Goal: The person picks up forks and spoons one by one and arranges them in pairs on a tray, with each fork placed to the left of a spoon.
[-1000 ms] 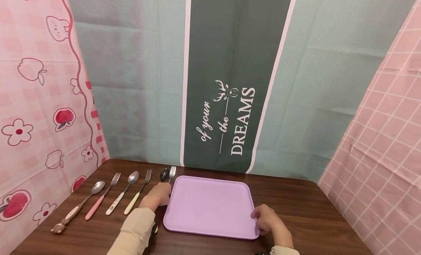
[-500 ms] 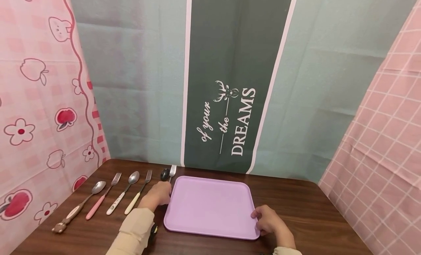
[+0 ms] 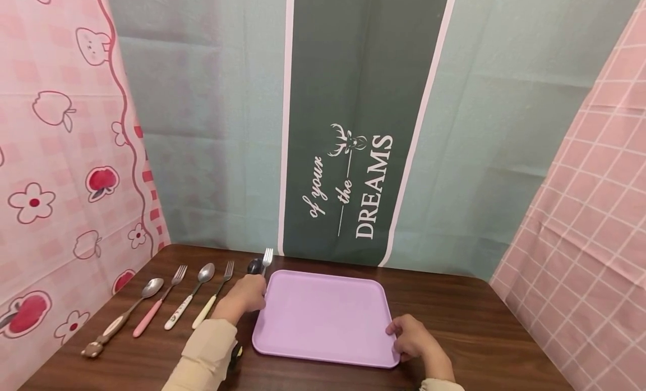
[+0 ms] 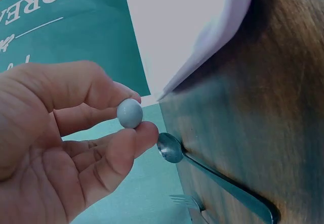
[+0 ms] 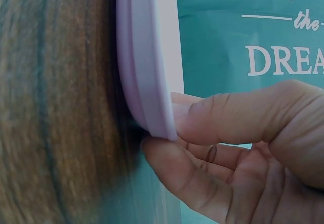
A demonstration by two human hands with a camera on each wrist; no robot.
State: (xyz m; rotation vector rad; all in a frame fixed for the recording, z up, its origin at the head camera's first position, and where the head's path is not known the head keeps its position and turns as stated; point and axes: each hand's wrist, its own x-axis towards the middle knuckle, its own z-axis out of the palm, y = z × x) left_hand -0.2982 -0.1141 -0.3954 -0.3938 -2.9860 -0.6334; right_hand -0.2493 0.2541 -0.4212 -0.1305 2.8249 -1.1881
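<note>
"What do we hold?"
"Our left hand pinches a fork, tines ahead of it; our right hand pinches the tray, which lies between them."
"The step?"
"Likely picking up; next we need a steady lift, clear of the tray."

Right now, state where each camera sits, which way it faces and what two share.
Head: worn on the head, facing forward and down at the purple tray; left fingers, right fingers and cream sleeves show.
Left wrist: worn there, facing a pinched fork, end-on, and a black spoon; left fingers show.
Right wrist: worn there, facing the tray's edge; right fingers show.
Shared: both wrist views catch the tray and the lettered cloth.
</note>
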